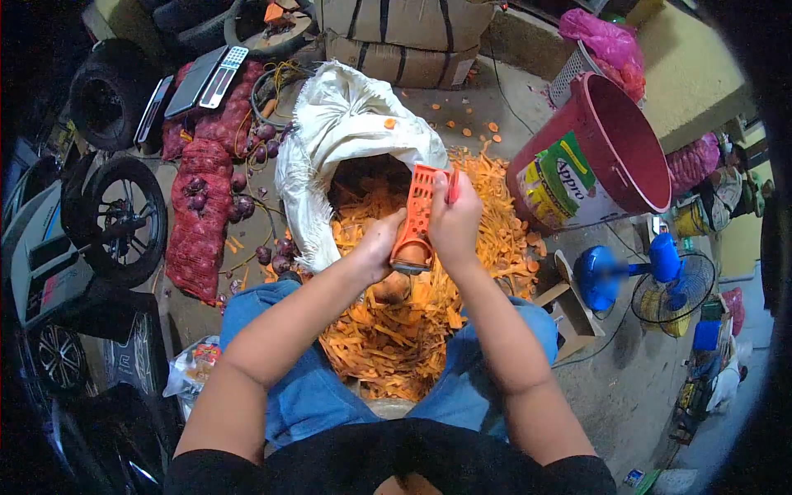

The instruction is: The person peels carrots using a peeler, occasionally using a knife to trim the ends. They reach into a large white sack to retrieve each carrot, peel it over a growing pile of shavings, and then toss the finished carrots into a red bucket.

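Observation:
An orange plastic grater with rows of holes (419, 205) is held up in front of me, above the heap. My left hand (381, 244) is closed on its lower left side. Against its right side is my right hand (456, 219), closed, with a red handle (453, 187) sticking out at the top; the rest of that tool is hidden. A rounded orange-brown piece, perhaps a carrot end (410, 254), shows in the lower frame of the grater. Below lie carrot strips (379, 342) between my knees. A white woven sack (355, 107) gapes open just beyond my hands.
Red net bags of onions (198, 223) lie left, with loose onions beside them. A digital scale (198, 82) rests behind. At right a tilted red bucket (594, 148) and a blue fan (601, 276) stand on the floor. Motorcycle wheels (124, 223) line the left side.

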